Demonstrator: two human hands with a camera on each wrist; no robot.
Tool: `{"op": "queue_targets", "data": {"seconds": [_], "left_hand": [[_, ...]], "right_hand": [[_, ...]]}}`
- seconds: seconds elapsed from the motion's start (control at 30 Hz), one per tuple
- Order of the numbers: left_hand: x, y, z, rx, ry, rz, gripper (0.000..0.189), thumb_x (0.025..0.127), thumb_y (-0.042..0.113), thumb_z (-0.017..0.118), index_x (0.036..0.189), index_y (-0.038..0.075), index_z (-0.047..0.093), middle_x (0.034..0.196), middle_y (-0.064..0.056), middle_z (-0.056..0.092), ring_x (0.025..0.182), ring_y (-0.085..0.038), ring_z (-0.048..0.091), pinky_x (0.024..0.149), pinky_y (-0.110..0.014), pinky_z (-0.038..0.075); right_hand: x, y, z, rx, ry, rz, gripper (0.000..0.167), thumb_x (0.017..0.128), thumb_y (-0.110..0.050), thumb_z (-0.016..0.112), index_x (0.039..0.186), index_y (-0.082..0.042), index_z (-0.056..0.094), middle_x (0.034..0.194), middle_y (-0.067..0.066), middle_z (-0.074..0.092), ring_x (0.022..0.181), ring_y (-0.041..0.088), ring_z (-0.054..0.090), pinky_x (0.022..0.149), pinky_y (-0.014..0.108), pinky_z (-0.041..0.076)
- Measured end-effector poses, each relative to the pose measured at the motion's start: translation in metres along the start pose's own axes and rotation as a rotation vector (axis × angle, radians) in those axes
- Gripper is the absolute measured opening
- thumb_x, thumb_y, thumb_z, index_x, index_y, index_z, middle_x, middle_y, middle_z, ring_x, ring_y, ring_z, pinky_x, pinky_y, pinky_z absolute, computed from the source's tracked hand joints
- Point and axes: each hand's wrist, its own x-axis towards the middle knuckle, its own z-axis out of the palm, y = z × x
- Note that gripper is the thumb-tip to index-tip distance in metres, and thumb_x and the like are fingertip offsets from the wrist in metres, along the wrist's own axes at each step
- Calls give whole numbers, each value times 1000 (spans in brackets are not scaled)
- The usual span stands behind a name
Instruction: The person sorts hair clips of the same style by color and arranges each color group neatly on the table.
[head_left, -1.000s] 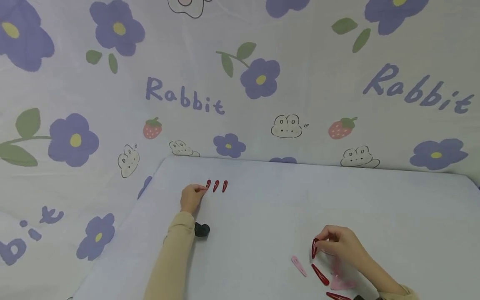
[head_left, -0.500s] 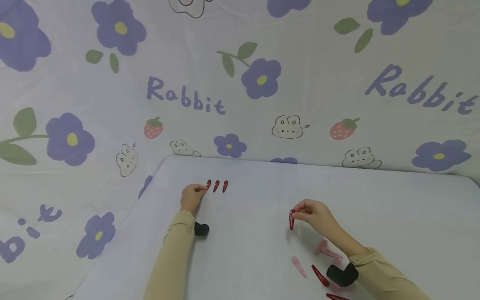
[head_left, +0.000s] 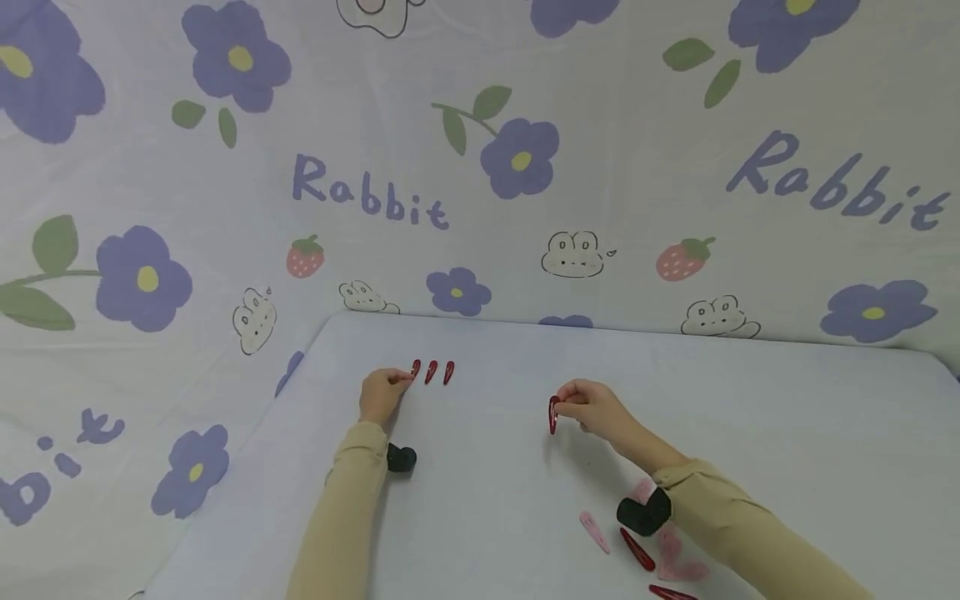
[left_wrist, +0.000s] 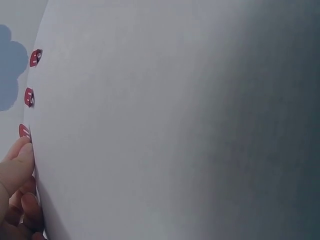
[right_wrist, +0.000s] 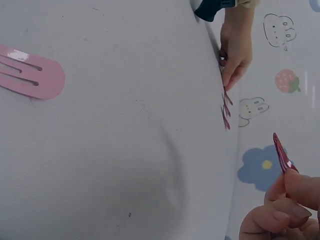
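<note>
Three glossy red snap hair clips stand in a short row near the table's far left: the leftmost clip (head_left: 416, 367), the middle clip (head_left: 431, 372) and the right clip (head_left: 448, 372). My left hand (head_left: 381, 397) pinches the near end of the leftmost one between thumb and index finger; in the left wrist view, a small red patch (left_wrist: 38, 236) shows below the curled fingers. Over the middle of the table, my right hand (head_left: 600, 412) holds another red hair clip (head_left: 552, 415) by its upper end, pointing down. The right wrist view shows that same clip (right_wrist: 283, 155) between thumb and fingertips.
Below the right forearm lie a pink hair clip (head_left: 594, 532), a red clip (head_left: 637, 549), another red clip (head_left: 672, 592) at the bottom edge and several pink pieces (head_left: 678, 567), partly hidden by the sleeve. Behind the white table (head_left: 480, 500) hangs a flowered cloth (head_left: 630, 150).
My right hand has lifted the red hair clip from among the clips at lower right and carried it left and farther up the table. The left hand has stayed in place.
</note>
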Motion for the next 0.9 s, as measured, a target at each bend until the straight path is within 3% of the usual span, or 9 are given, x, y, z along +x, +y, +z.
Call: {"op": "queue_targets", "data": {"seconds": [0.17, 0.43, 0.63, 0.9], "left_hand": [[0, 0, -1, 21, 3, -3, 10, 82, 11, 66, 87, 3, 71, 85, -9, 63, 78, -22, 53, 68, -35, 40], [-3, -3, 2, 10, 6, 34, 11, 81, 11, 66, 86, 3, 71, 85, -10, 63, 79, -23, 54, 69, -37, 40], [-5, -9, 5, 13, -19, -1, 10, 81, 11, 66, 85, 3, 71, 82, -8, 63, 76, -21, 53, 66, -35, 40], [3, -7, 3, 3, -6, 37, 10, 81, 12, 67, 85, 4, 71, 83, -8, 63, 77, -22, 53, 66, -35, 39]], "right_hand": [[11, 1, 8, -9, 31, -23, 8, 88, -3, 54, 91, -3, 46, 80, 7, 51, 55, 13, 35, 48, 23, 30], [23, 6, 17, -129, 14, -160, 8, 90, -5, 51, 95, -6, 45, 76, 8, 60, 65, 24, 46, 52, 28, 33], [28, 4, 25, -149, 3, -141, 8, 88, -3, 53, 94, -5, 47, 72, 5, 61, 76, 34, 53, 56, 29, 34], [41, -6, 28, -140, -64, -60, 12, 79, -1, 65, 88, -4, 59, 71, 4, 60, 60, 18, 46, 49, 25, 32]]}}
